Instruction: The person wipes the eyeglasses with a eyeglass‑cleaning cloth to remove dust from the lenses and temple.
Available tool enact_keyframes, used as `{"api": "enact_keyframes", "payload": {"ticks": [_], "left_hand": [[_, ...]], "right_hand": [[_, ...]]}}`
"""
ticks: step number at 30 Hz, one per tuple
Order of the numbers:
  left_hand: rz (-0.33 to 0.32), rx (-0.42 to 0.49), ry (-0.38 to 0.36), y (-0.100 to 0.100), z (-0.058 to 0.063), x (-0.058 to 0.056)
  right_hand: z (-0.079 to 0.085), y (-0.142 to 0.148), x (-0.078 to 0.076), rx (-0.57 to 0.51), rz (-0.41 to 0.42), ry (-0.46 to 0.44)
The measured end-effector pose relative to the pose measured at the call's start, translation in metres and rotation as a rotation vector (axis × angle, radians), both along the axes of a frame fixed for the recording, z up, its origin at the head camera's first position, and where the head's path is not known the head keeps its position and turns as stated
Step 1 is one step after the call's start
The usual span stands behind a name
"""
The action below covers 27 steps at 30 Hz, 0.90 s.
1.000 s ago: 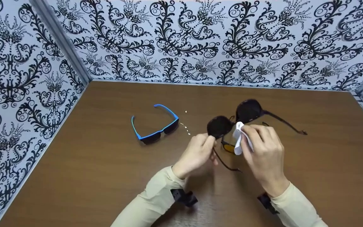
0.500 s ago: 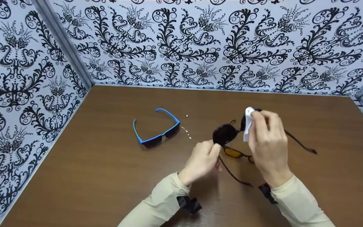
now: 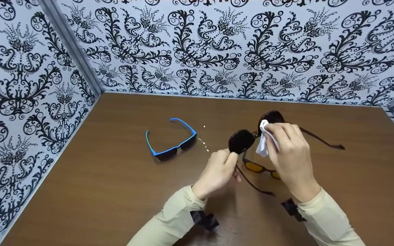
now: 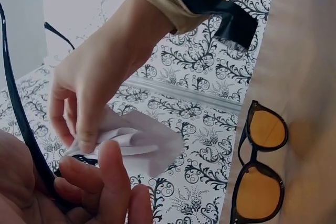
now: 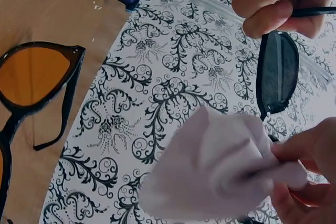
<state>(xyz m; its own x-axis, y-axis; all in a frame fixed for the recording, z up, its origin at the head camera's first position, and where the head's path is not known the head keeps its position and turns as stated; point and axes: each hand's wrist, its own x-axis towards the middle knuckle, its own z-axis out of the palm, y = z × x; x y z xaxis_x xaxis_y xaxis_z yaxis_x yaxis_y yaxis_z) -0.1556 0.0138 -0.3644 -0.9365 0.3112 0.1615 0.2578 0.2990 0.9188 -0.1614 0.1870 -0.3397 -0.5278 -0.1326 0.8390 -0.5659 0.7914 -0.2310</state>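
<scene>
In the head view, dark round-lensed sunglasses (image 3: 241, 141) are held up above the table. My left hand (image 3: 217, 172) grips them at the near lens edge, close to the hinge, with one temple hanging below. My right hand (image 3: 291, 155) pinches a folded white cloth (image 3: 262, 147) against or very near the far lens; contact is partly hidden by the fingers. The loose end of the cloth (image 4: 139, 142) drapes down in the left wrist view. In the right wrist view, one dark lens (image 5: 278, 74) shows between the left fingers and the cloth.
Orange-lensed glasses (image 3: 254, 166) with a dark frame lie on the wooden table (image 3: 108, 191) below the held pair. Blue-framed sunglasses (image 3: 169, 150) rest to the left, temples unfolded. Small white bits (image 3: 204, 142) lie beside them. Patterned walls (image 3: 217, 44) stand behind and at left.
The cloth in my right hand has gone up and right over the far lens, then back left and slightly down. The sunglasses have tilted and turned back while my left hand keeps its grip.
</scene>
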Motion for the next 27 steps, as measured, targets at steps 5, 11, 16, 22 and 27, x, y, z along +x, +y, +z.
{"api": "enact_keyframes", "payload": {"ticks": [5,11,16,22,27], "left_hand": [[0.007,-0.022,-0.010,-0.001,0.001,-0.002],[-0.001,-0.118,-0.006,0.002,0.001,-0.002],[-0.019,-0.168,0.021,0.005,0.004,-0.005],[0.005,-0.143,-0.016,0.002,0.006,-0.009],[0.013,-0.160,0.000,0.001,0.004,-0.011]], "right_hand": [[-0.001,0.000,0.003,0.081,-0.100,-0.028],[-0.003,0.002,-0.003,0.084,-0.259,0.009],[-0.004,0.008,-0.009,0.060,-0.160,0.020],[-0.007,0.014,-0.013,0.052,0.062,-0.008],[-0.012,0.017,-0.010,0.092,-0.008,-0.066]]}}
